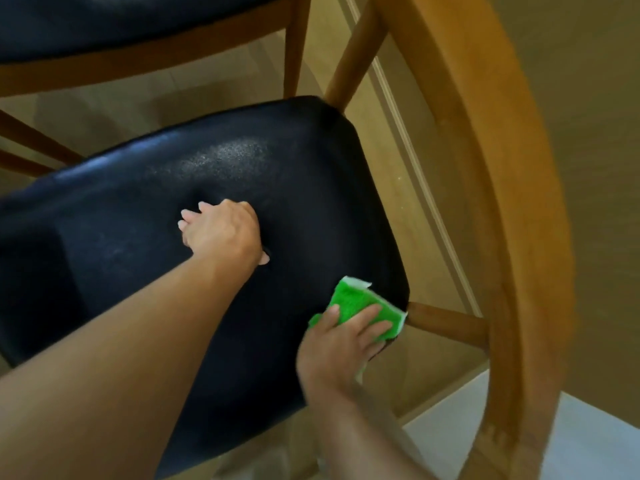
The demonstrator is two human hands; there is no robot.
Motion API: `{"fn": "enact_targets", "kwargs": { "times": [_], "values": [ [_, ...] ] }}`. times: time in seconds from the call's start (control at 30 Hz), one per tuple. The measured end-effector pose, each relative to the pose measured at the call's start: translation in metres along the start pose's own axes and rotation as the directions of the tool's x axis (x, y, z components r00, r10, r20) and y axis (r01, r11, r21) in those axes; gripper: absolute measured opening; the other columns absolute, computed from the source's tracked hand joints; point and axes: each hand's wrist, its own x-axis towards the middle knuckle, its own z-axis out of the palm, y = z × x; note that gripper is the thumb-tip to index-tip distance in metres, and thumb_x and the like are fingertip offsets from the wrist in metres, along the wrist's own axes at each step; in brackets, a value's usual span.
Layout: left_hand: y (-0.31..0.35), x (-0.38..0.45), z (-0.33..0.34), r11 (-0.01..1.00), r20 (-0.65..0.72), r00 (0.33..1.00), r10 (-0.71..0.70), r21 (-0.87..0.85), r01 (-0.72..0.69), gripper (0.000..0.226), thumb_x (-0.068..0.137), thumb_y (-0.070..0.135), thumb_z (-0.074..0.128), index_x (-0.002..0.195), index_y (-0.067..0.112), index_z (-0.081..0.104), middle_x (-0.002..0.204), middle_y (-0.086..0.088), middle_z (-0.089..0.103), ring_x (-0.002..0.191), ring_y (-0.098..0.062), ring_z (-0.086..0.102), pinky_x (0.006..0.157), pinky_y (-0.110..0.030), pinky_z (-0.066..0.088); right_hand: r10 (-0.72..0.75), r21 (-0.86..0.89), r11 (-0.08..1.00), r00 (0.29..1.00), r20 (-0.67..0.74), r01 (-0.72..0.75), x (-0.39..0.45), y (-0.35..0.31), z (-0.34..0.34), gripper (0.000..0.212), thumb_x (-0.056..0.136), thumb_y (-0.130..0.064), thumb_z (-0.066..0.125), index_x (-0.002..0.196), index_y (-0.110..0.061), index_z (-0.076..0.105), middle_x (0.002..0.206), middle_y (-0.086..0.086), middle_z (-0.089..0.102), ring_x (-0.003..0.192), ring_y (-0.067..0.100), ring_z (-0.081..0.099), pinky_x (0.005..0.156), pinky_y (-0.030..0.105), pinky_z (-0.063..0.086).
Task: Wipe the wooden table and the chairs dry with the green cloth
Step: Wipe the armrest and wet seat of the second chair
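- Up close, the right hand presses the green cloth under flat fingers on the black chair seat corner.
- Left hand rests on the seat, fingers loosely bent, holding nothing.
- Just beyond the cloth, the wooden chair back; farther off, a second chair.

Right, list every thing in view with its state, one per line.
green cloth: folded, flat on the seat's right rear corner under the right hand.
right hand: fingers straight, pressing the cloth.
left hand: resting mid-seat, holding nothing visible.
black seat: shiny, dented under the left hand.
wooden chair back: upright, blurred.
second chair: untouched, beyond.
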Motion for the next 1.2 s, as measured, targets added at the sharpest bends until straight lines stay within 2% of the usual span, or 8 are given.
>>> {"fn": "enact_targets", "kwargs": {
  "times": [0.17, 0.37, 0.6, 0.7, 0.8, 0.9, 1.07, 1.2],
  "values": [
    [-0.001, -0.001, 0.001, 1.000, -0.020, 1.000, -0.018, -0.012, 0.018, 0.088, 0.066, 0.048, 0.082, 0.135, 0.008, 0.045, 0.145, -0.022, 0.037, 0.135, -0.044, 0.029, 0.110, -0.051, 0.029, 0.108, -0.058, 0.993, 0.986, 0.126, -0.101, -0.009, 0.003, 0.014, 0.077, 0.100, -0.045, 0.024, 0.147, -0.004, -0.021, 0.156, 0.024, -0.019, 0.144, 0.046, -0.003, 0.118, 0.051, 0.006],
    [-0.001, -0.002, 0.003, 1.000, -0.060, 0.998, -0.010, 0.007, 0.010, 0.091, 0.067, 0.049, 0.081, 0.136, 0.003, 0.043, 0.143, -0.025, 0.037, 0.135, -0.044, 0.028, 0.112, -0.050, 0.024, -0.177, -0.069, 0.982, 0.984, -0.017, 0.176, 0.029, -0.005, -0.020, 0.066, 0.102, -0.039, 0.029, 0.154, -0.014, -0.003, 0.161, 0.013, -0.010, 0.146, 0.038, -0.003, 0.117, 0.049, 0.007],
    [-0.002, -0.014, -0.001, 1.000, -0.089, 0.996, -0.004, 0.010, 0.005, 0.092, 0.070, 0.051, 0.077, 0.137, 0.000, 0.038, 0.145, -0.026, 0.033, 0.136, -0.045, 0.027, 0.110, -0.049, 0.028, 0.097, 0.237, 0.966, 0.994, 0.054, -0.107, 0.002, 0.025, 0.001, 0.065, 0.101, -0.041, 0.029, 0.153, -0.012, 0.003, 0.158, 0.019, 0.015, 0.140, 0.037, 0.025, 0.115, 0.045, 0.021],
    [-0.009, -0.023, 0.008, 1.000, -0.127, 0.992, 0.018, 0.008, -0.017, 0.098, 0.078, 0.056, 0.067, 0.143, -0.004, 0.024, 0.153, -0.027, 0.015, 0.139, -0.044, 0.018, 0.105, -0.049, 0.032, 0.269, 0.563, 0.779, 0.958, 0.101, -0.278, -0.029, 0.042, 0.021, 0.043, 0.099, -0.033, 0.041, 0.135, -0.021, 0.021, 0.115, 0.016, 0.058, 0.087, 0.021, 0.064, 0.076, 0.027, 0.055],
    [-0.017, -0.032, 0.018, 0.999, -0.191, 0.981, 0.035, 0.034, -0.029, 0.112, 0.079, 0.065, 0.056, 0.144, -0.012, 0.007, 0.149, -0.034, 0.018, 0.137, -0.042, 0.026, 0.099, -0.045, 0.040, 0.419, 0.746, 0.552, 0.897, 0.138, -0.373, -0.006, 0.032, 0.016, 0.017, 0.099, -0.023, 0.047, 0.115, -0.024, 0.048, 0.098, 0.014, 0.059, 0.063, 0.018, 0.061, 0.054, 0.018, 0.053],
    [-0.020, -0.041, 0.019, 0.999, -0.212, 0.977, 0.034, 0.000, -0.035, 0.112, 0.080, 0.068, 0.051, 0.145, -0.009, 0.002, 0.150, -0.033, 0.017, 0.137, -0.040, 0.028, 0.101, -0.042, 0.038, 0.373, 0.595, 0.739, 0.927, 0.029, -0.316, 0.034, 0.026, 0.000, 0.038, 0.098, -0.039, 0.037, 0.133, -0.022, 0.042, 0.121, 0.017, 0.059, 0.099, 0.038, 0.063, 0.087, 0.049, 0.051],
    [-0.036, -0.064, 0.027, 0.931, -0.275, 0.960, 0.052, -0.336, -0.147, 0.097, 0.087, 0.056, 0.054, 0.147, -0.004, 0.009, 0.153, -0.025, 0.015, 0.141, -0.034, 0.018, 0.110, -0.046, 0.027, 0.313, 0.517, 0.812, 0.950, 0.008, -0.272, 0.036, 0.024, -0.010, 0.048, 0.100, -0.039, 0.035, 0.143, -0.015, 0.035, 0.137, 0.016, 0.051, 0.117, 0.039, 0.053, 0.098, 0.044, 0.043],
    [-0.036, -0.114, 0.048, 0.940, -0.157, 0.984, 0.085, -0.315, -0.132, 0.084, 0.095, 0.050, 0.044, 0.148, -0.004, 0.007, 0.155, -0.024, 0.011, 0.143, -0.032, 0.012, 0.113, -0.035, 0.014, 0.197, 0.554, 0.760, 0.933, 0.302, -0.340, -0.043, 0.030, -0.002, 0.032, 0.103, -0.018, 0.038, 0.133, -0.020, 0.048, 0.116, 0.019, 0.062, 0.079, 0.029, 0.065, 0.055, 0.028, 0.052]
  ]
}}
